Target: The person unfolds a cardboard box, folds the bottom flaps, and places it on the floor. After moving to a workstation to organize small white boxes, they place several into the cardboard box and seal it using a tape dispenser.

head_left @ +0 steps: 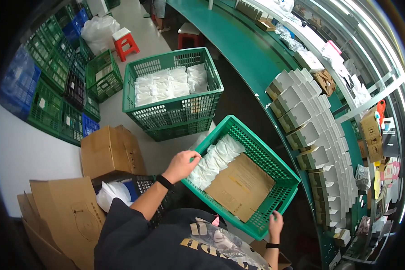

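A green plastic crate (pixel 274 167) is tilted in front of me, with one short end toward each hand. My left hand (pixel 181 165) is closed at its left end, fingers curled over the rim. At the opposite end my right hand (pixel 276 223) grips the rim, its fingertips partly hidden. Inside, a row of white plastic-wrapped packets (pixel 217 159) lies along the left end. A flat brown cardboard sheet (pixel 240 185) covers the rest of the crate's bottom.
Beyond stand stacked green crates (pixel 175 108), the top one filled with white packets (pixel 162 85). Cardboard boxes (pixel 105 153) are at left. A green workbench (pixel 225 49) on the right carries rows of open white-and-grey boxes (pixel 308 112). Red stools (pixel 125 44) and another person's legs (pixel 160 15) are farther off.
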{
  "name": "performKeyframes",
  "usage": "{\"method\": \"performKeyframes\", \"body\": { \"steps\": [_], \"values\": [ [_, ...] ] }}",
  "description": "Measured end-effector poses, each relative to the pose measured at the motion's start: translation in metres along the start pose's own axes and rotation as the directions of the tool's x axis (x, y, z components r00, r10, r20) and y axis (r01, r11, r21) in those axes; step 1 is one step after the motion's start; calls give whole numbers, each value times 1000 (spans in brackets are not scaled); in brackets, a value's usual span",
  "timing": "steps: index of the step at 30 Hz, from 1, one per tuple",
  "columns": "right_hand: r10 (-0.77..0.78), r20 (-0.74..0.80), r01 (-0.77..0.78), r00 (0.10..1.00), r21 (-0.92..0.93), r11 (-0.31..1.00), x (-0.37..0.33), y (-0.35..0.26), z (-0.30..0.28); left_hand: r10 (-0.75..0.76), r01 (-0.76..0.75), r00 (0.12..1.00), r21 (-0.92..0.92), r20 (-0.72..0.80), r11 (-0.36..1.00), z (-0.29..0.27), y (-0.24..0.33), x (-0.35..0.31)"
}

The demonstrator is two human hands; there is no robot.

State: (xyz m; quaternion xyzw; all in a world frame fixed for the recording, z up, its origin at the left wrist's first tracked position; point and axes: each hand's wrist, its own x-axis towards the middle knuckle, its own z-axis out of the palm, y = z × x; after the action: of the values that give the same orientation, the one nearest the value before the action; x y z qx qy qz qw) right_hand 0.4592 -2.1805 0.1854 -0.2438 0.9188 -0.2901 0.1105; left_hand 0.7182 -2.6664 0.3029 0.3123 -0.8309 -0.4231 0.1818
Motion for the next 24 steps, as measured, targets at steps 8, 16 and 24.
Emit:
{"method": "performKeyframes", "body": {
  "steps": [8, 16, 24],
  "values": [
    [43, -99, -36, 994, 69, 997, 121, -144, -90, -58, 42, 992, 144, 110, 989, -104, -36, 105],
    [-108, 100, 123, 989, -154, 980, 355, -291, 69, -162, 166, 852, 36, 497, 985, 30, -255, 215],
    [-52, 352, 150, 935, -259, 954, 425, -215, 246, -243, 210, 827, 123, 507, 970, 272, -449, 345]
  ]
}}
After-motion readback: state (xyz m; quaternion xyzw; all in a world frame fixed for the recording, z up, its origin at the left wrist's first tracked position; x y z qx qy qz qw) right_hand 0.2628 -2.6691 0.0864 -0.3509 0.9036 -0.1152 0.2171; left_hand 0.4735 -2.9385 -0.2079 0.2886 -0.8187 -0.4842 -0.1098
